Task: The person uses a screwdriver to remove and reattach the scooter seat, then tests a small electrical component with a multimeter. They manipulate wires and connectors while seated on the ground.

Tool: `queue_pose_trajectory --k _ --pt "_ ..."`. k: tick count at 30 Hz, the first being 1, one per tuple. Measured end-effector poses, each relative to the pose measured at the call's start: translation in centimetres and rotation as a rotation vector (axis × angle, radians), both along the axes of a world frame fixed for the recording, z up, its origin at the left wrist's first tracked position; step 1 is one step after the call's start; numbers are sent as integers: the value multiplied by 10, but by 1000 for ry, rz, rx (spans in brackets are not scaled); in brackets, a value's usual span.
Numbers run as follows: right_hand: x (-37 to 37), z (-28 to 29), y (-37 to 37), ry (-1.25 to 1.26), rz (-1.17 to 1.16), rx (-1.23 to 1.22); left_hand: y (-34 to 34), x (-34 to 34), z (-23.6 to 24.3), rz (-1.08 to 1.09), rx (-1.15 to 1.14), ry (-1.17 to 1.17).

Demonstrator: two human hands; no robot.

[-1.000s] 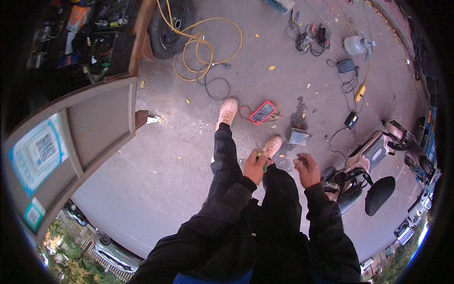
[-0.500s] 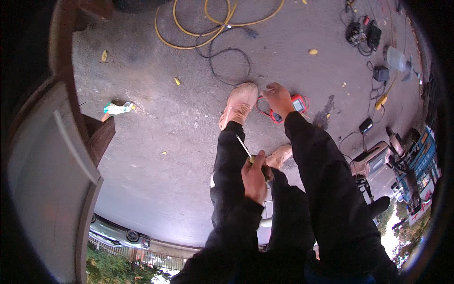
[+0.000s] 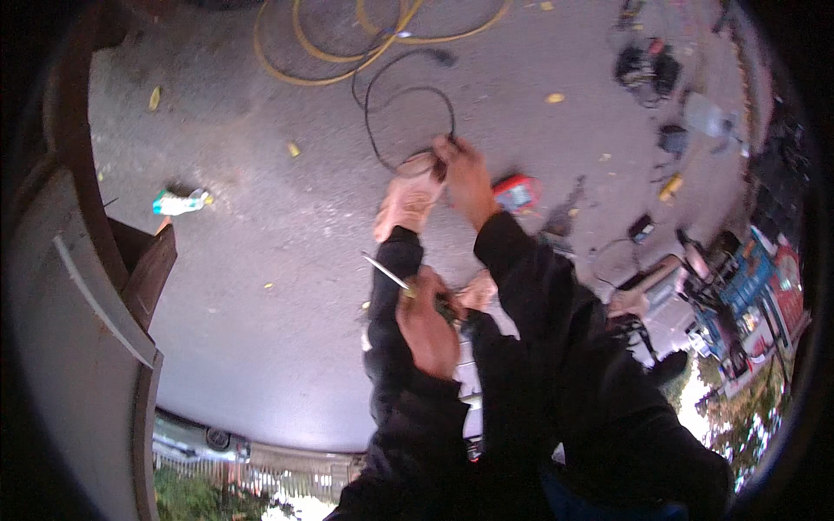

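My left hand (image 3: 428, 334) is closed round a screwdriver (image 3: 385, 271), its bare metal shaft pointing up and to the left. Something dark sits by the fingers, too blurred to name. My right hand (image 3: 469, 182) reaches forward beside the tip of my left shoe (image 3: 404, 204), fingers closed on a thin black cable (image 3: 368, 130). The cable loops over the ground beyond the shoe and ends in a dark plug (image 3: 445, 57). Right of that hand lies a red multimeter (image 3: 519, 193) with a light screen, partly hidden by the arm.
A coiled yellow hose (image 3: 300, 81) lies ahead. On the left stand a large panel (image 3: 74, 347) and a small bottle (image 3: 181, 202). To the right are a clear jug (image 3: 708, 115), tangled dark cables (image 3: 643, 74), a black box (image 3: 641, 229) and blue equipment (image 3: 751, 278).
My right hand has left the multimeter, moved left and forward, and taken hold of the black cable. The left hand keeps its grip on the screwdriver. The whole view has shifted.
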State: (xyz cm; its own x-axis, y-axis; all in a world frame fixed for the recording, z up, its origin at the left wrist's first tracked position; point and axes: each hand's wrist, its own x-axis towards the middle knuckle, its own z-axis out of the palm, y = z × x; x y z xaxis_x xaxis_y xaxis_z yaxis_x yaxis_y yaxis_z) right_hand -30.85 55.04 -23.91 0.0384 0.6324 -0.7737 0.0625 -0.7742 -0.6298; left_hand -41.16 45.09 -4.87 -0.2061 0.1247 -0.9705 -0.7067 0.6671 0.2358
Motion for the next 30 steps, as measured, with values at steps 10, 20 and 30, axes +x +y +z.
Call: queue_pose_trajectory --k 10,20,30 --pt "101 412 4 137 -363 -226 48 35 51 73 107 -669" --pt "209 492 -68 235 -944 -119 233 114 131 -242 375 -824" --pt "332 378 -63 -158 -755 -178 329 285 144 -886 301 -725"
